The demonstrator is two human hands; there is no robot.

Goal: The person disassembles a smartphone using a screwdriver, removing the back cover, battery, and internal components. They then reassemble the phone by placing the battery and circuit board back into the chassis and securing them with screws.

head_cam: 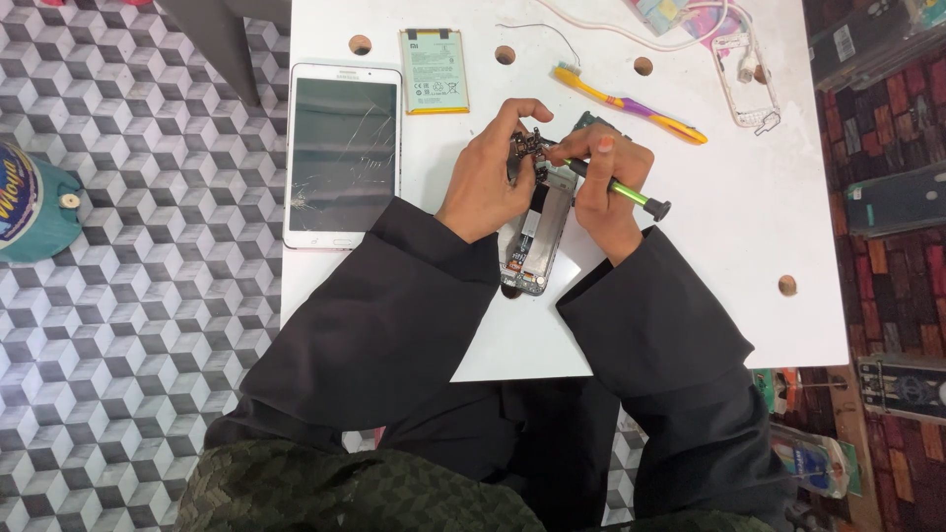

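An opened phone (540, 236) with its back off lies on the white table (709, 256), its circuit boards showing. My left hand (490, 177) holds its upper left side, fingers curled over a small dark part near the top. My right hand (603, 182) grips a green-handled screwdriver (631, 195), its tip pointing left into the phone's upper part. Both arms wear black sleeves.
A white tablet (342, 154) with a cracked screen lies at the table's left. A flat battery (434, 71), a yellow and purple toothbrush (631, 104), a phone frame (746, 79) and white cables sit at the back. A patterned floor is on the left, boxes on the right.
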